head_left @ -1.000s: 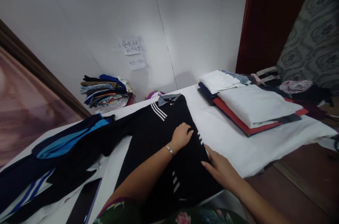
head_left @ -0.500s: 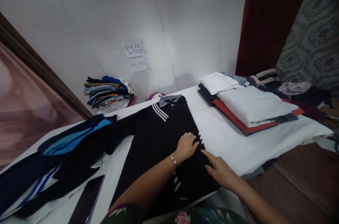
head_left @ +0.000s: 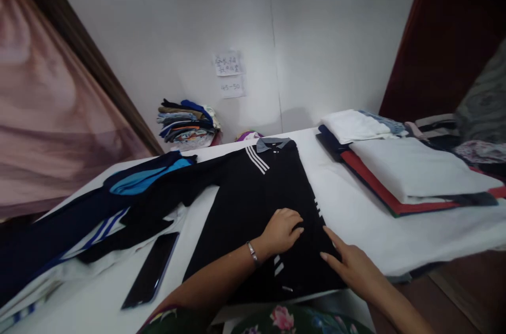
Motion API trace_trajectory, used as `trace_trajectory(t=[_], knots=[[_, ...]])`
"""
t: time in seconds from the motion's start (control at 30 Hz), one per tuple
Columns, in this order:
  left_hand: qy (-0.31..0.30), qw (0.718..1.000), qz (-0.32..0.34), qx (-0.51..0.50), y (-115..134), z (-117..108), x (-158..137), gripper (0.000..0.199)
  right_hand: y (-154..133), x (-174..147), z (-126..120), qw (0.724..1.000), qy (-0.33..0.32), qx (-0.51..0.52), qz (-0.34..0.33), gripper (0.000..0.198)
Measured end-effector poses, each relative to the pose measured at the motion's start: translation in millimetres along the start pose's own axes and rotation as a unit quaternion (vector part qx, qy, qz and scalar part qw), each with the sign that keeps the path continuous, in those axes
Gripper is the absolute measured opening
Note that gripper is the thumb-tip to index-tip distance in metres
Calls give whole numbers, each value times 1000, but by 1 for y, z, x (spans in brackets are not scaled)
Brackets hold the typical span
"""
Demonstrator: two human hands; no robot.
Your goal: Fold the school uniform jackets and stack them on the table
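A black long-sleeved shirt with a grey collar and white stripes lies spread on the white-covered table. One of its sleeves reaches out to the left; its right side is folded inward, and the other sleeve's white stripes show on the body. On the shirt's middle rests my left hand, its fingers loosely bent and holding nothing. At the shirt's right edge is my right hand, with index finger and thumb apart and touching the cloth.
Folded clothes lie in a stack on the right. A taller clothes pile stands against the wall at the back left. Blue and navy garments lie on the left, near a dark phone. Two handwritten paper notes hang on the wall.
The view has turned left, so the scene sits further right. My left hand has drawn slightly away from the shirt's right edge, and the gap between my hands has widened.
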State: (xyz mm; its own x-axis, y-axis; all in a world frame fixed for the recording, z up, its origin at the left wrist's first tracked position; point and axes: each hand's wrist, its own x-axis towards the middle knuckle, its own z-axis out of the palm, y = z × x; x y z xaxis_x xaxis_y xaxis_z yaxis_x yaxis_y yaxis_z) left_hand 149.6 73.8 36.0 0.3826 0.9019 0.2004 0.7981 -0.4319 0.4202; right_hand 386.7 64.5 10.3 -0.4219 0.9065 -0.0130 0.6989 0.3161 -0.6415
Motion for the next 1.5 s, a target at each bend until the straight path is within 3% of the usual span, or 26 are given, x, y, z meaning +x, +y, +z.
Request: trace_trajectory(t=[0.27, 0.37, 0.47, 0.53, 0.63, 0.8, 0.9, 1.0, 1.1, 1.2, 1.3, 1.37, 1.5], knots=[[-3, 1000, 14, -10, -13, -9, -46, 26, 10, 13, 12, 992, -57, -109, 7, 57], [52, 998, -16, -19, -28, -25, -59, 25, 18, 15, 11, 991, 9, -134, -27, 49], [140, 983, -114, -18, -57, -48, -73, 22, 6, 21, 2, 980, 99, -133, -108, 51], [203, 960, -190, -11, -81, -65, -82, 22, -9, 28, 0, 969, 122, -116, -179, 55], [280, 919, -277, 22, -117, -94, -101, 23, -23, 40, 12, 955, 104, -117, -252, 60], [356, 838, -390, 135, -161, -150, -145, 27, 1, 60, 59, 946, 49, -174, -268, 72], [370, 779, -461, 210, -179, -177, -176, 34, 17, 64, 72, 949, 37, -171, -263, 79], [364, 718, -531, 264, -194, -194, -202, 44, 19, 63, 70, 958, 22, -149, -244, 81], [328, 688, -593, 261, -203, -204, -215, 56, 13, 63, 65, 967, 1, -130, -219, 82], [270, 686, -620, 270, -207, -209, -218, 51, 9, 63, 63, 974, -13, -116, -194, 82], [227, 701, -608, 296, -207, -212, -217, 36, 8, 63, 62, 977, -17, -110, -181, 82], [236, 706, -606, 281, -206, -216, -216, 32, 7, 62, 61, 976, -18, -116, -182, 79], [311, 703, -612, 183, -204, -232, -217, 26, 3, 58, 59, 967, -34, -166, -191, 63]])
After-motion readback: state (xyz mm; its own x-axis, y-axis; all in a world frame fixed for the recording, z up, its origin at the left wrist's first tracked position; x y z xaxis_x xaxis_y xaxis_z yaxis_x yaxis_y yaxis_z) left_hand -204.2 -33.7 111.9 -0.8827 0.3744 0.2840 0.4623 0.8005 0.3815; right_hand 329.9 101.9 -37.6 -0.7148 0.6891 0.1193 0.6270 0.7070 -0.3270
